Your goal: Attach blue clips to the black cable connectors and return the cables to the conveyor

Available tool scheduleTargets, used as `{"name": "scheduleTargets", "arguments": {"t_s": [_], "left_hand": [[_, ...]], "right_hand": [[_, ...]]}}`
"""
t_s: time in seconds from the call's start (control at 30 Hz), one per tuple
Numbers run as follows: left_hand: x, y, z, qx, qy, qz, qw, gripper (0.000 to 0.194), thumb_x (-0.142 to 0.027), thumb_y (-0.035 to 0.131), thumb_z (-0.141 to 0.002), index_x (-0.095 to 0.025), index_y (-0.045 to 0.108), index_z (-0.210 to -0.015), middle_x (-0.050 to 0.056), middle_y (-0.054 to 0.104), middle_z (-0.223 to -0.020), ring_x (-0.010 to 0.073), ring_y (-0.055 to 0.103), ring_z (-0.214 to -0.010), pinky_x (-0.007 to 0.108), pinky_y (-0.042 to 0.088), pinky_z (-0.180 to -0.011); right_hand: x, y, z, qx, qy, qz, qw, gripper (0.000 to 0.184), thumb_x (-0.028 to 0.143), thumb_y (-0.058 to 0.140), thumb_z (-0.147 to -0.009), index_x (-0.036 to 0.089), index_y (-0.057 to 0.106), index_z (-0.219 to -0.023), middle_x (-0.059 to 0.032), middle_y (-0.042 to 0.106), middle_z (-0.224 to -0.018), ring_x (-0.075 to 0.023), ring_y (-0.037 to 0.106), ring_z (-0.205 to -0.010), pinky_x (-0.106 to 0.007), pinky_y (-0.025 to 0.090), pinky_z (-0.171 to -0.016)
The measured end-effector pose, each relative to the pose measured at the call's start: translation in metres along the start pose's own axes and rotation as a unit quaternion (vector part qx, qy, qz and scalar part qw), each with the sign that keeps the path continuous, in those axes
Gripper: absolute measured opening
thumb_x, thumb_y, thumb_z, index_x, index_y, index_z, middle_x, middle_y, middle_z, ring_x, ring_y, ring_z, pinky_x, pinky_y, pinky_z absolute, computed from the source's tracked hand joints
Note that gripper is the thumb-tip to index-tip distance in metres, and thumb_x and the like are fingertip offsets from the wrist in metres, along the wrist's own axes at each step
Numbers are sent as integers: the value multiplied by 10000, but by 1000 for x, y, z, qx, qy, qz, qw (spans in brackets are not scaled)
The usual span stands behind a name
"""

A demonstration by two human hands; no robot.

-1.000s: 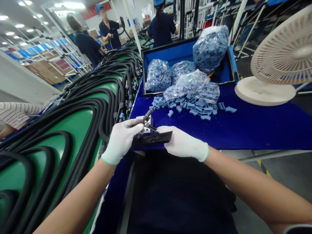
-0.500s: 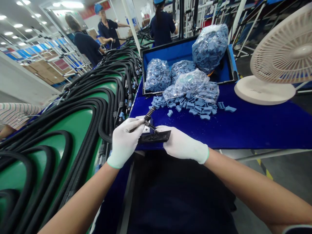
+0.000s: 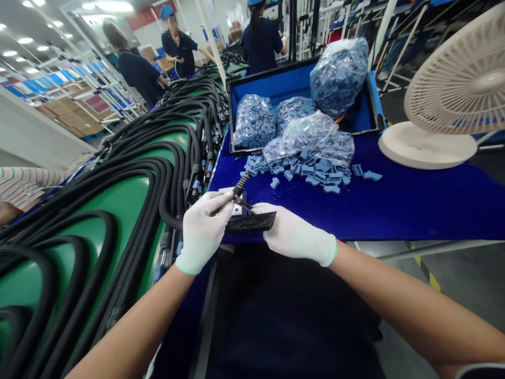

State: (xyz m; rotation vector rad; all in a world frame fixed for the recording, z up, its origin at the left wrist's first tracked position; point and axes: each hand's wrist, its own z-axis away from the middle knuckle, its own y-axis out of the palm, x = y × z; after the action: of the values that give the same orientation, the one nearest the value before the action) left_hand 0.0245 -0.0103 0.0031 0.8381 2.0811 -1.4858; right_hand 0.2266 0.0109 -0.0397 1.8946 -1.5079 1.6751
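Note:
My left hand (image 3: 205, 227), in a white glove, is closed around the end of a black hose, near a black fitting with a metal spring (image 3: 241, 183) that sticks up past the fingertips. My right hand (image 3: 292, 234), also gloved, has its fingers curled at a small dark part beside the hose end; the fingertips are partly hidden. Between the hands lies a flat black trough-like piece (image 3: 252, 222), in front of the right fingers. Behind them a white block (image 3: 238, 208) with holes sits at the table's edge. Loose blue plastic clips (image 3: 315, 171) are heaped beyond.
Black corrugated hoses (image 3: 158, 168) cover the green conveyor (image 3: 130, 210) at left. A blue bin (image 3: 290, 84) holds bags of blue clips (image 3: 254, 122). A beige fan (image 3: 428, 147) stands on the blue table (image 3: 394, 210) at right. Several co-workers (image 3: 262, 42) are farther back.
Both hands keep nearly the same place and grip on the parts. In the background, a co-worker in a blue cap has shifted an arm.

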Motion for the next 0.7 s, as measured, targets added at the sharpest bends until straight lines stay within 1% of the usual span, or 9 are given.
{"name": "scheduleTargets", "arguments": {"t_s": [0.17,0.27,0.33,0.37,0.47,0.53,0.6,0.67,0.7], "left_hand": [[2,1,4,-14,23,-4,1000,286,-321,659,-940,-207,824,-1144,47,759,-1173,222,711,-1087,297,525,-1017],[4,-3,-4,-4,-21,37,999,316,-367,681,-935,-204,810,-1173,58,773,-1187,236,719,-1101,314,531,-1026],[5,-7,-18,33,-55,87,994,425,-441,660,-951,-196,761,-1283,75,771,-1240,252,724,-1111,332,548,-1008],[6,-9,-27,68,-62,106,990,485,-487,645,-957,-190,736,-1329,85,768,-1258,260,725,-1115,336,554,-997],[9,-13,-52,160,-66,122,977,594,-590,686,-903,-173,744,-1322,97,790,-1203,283,733,-1080,335,565,-953],[11,-12,-61,164,-83,119,976,591,-577,764,-838,-164,773,-1261,97,806,-1132,286,743,-1026,330,574,-906],[12,-10,-65,150,-101,138,974,571,-539,810,-798,-160,777,-1224,98,807,-1099,274,749,-959,331,583,-849],[13,-6,-66,168,-122,200,958,543,-507,833,-781,-166,761,-1197,95,802,-1045,250,748,-870,333,589,-783],[14,-4,-67,190,-134,245,941,522,-495,835,-782,-171,748,-1181,97,796,-1021,243,746,-843,337,592,-761]], "right_hand": [[-6,6,3,-52,-10,24,998,224,-9,466,-832,197,525,-896,-48,650,-903,-188,605,-825,-345,514,-833],[-10,8,4,-69,-15,37,997,184,29,465,-858,211,490,-869,-35,617,-890,-186,586,-810,-342,514,-791],[-12,9,2,-68,-15,46,996,180,34,456,-873,212,484,-875,-45,617,-911,-190,582,-817,-345,517,-791],[-13,10,1,-68,-9,63,996,188,25,451,-874,209,485,-881,-53,618,-917,-193,578,-818,-348,517,-796],[-18,14,-4,-34,1,193,981,212,-5,442,-867,193,517,-868,-95,621,-898,-234,569,-843,-389,515,-818],[-23,18,-5,-9,-19,279,960,192,14,450,-899,160,574,-888,-145,638,-931,-280,577,-907,-432,513,-849],[-28,21,-3,-16,-42,317,948,190,55,449,-960,115,629,-952,-190,655,-1024,-307,588,-987,-453,511,-894],[-31,22,1,-17,-55,336,940,235,78,429,-1004,92,663,-996,-200,664,-1072,-308,601,-1012,-457,511,-906],[-32,22,3,-2,-60,351,935,258,76,422,-1012,90,677,-984,-196,672,-1052,-310,605,-1009,-463,510,-903]]}}
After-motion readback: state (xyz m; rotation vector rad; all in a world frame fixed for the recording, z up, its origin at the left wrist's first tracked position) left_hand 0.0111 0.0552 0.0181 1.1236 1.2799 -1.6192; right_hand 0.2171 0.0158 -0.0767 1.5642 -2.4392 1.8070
